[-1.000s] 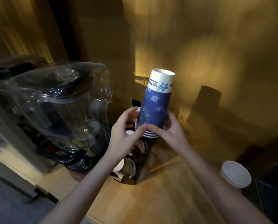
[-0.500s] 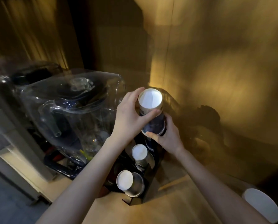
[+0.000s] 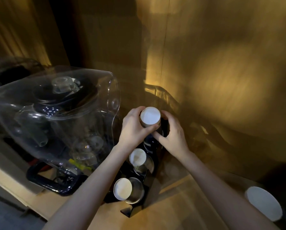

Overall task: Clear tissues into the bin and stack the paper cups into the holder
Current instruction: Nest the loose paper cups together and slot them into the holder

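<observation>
An upside-down stack of blue paper cups [image 3: 150, 118], its white base facing me, stands in the far slot of the black cup holder [image 3: 134, 209]. My left hand [image 3: 134, 128] wraps the stack near its top from the left. From the right, my right hand [image 3: 172, 135] holds it lower down. The blue sides of the stack [image 3: 149, 143] show between my hands. Two nearer slots hold other cup stacks, one in the middle [image 3: 137, 158] and one at the front [image 3: 123, 188], both with white bases up.
A large clear plastic cover over a blender [image 3: 59, 117] stands close on the left of the holder. Another white-bottomed stack of cups [image 3: 263, 203] sits at the lower right on the wooden counter [image 3: 180, 205]. A golden wall panel rises right behind.
The cup stack has gone down into the holder's far slot. My left hand moved from its rim up to near its top, and the view tilted down over the holder.
</observation>
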